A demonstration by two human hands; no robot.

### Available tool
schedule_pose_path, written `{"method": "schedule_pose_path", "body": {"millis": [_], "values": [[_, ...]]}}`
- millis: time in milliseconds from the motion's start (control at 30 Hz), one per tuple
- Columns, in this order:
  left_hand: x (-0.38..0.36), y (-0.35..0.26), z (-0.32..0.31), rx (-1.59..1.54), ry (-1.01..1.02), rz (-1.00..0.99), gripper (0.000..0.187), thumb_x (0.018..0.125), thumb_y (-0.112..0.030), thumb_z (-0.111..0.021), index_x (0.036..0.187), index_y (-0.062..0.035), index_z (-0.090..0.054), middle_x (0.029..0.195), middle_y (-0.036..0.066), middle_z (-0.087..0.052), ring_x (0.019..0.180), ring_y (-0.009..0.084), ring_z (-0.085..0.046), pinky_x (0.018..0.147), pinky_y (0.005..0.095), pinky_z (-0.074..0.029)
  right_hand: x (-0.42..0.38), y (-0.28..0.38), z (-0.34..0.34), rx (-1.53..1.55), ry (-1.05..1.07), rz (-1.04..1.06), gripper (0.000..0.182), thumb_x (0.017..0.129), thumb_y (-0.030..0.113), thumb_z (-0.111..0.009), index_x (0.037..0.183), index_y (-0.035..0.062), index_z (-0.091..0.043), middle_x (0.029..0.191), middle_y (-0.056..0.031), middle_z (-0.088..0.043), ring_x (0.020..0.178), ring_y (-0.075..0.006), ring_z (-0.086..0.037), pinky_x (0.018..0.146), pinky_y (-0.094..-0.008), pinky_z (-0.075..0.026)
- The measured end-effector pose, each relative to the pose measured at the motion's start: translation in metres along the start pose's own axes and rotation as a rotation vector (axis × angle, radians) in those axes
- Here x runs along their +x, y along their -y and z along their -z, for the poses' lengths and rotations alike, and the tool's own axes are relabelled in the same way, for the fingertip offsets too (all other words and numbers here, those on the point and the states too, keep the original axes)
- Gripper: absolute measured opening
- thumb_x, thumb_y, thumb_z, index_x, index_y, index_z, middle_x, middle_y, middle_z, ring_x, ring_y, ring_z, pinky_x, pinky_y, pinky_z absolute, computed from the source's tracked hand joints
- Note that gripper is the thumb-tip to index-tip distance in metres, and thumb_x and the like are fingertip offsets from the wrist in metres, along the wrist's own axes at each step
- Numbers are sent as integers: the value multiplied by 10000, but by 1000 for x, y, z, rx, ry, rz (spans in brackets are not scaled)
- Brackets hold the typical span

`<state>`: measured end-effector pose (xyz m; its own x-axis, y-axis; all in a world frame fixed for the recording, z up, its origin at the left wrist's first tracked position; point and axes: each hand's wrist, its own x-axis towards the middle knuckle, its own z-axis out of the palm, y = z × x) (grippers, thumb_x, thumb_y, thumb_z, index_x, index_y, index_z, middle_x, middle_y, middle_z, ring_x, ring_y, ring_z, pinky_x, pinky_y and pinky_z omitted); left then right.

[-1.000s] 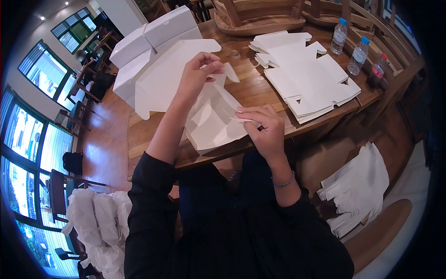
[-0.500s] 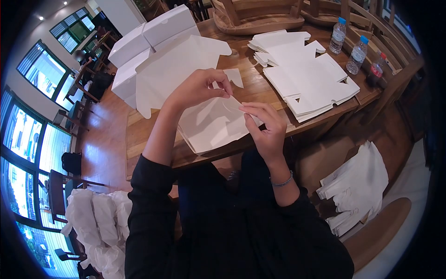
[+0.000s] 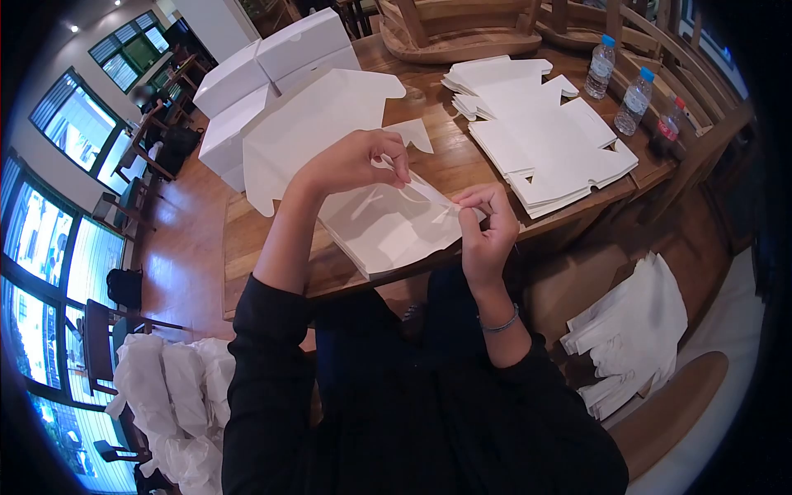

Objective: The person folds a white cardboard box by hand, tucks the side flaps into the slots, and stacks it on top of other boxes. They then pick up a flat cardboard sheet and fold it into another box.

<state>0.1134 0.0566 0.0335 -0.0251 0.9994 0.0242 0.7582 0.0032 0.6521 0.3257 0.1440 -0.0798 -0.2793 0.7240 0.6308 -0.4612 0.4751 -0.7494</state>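
A partly folded white cardboard box (image 3: 388,235) lies at the table's near edge, its large flap (image 3: 313,115) spread out behind it. My left hand (image 3: 363,161) reaches over the box, with thumb and fingers pinched on the upper end of its right side wall. At the right corner of that wall, my right hand (image 3: 487,219) has its fingers closed on the cardboard edge. Both hands touch the same wall, one at each end.
White closed boxes (image 3: 305,45) are stacked at the table's back left. Flat white blanks (image 3: 553,132) lie to the right, near two water bottles (image 3: 634,103) and a red-capped bottle (image 3: 667,128). White bags (image 3: 173,388) stand lower left; more white sheets (image 3: 631,330) lie lower right.
My right hand has moved a little right and down along the box wall, and its fingers have curled in. My left hand is slightly lower. The large flap has shifted slightly.
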Motion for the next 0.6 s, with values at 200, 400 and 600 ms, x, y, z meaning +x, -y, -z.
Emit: {"method": "schedule_pose_path", "body": {"millis": [200,400,600], "values": [[0,-4,-1,22,-15,8,57,864,-31,-784,906,-49,-750,938,20,-711,959,171,-673,928,320,-503,2,-4,0,-86,-29,-20,78,824,-81,-546,855,-19,-580,816,-100,-583,755,-203,-581,731,-323,-481],[2,-2,-3,53,-87,-18,80,915,-17,-731,991,-43,-721,995,50,-774,990,184,-709,948,346,-525,6,5,-3,-145,-64,35,131,833,-76,-519,896,-27,-622,862,-106,-536,759,-210,-531,692,-338,-439],[0,1,-2,38,-61,-37,65,916,-8,-726,978,-21,-717,996,56,-772,1001,194,-717,951,336,-537,9,11,0,-186,-6,-37,195,881,-66,-490,912,-21,-677,883,-87,-530,772,-183,-525,693,-317,-426]]}}
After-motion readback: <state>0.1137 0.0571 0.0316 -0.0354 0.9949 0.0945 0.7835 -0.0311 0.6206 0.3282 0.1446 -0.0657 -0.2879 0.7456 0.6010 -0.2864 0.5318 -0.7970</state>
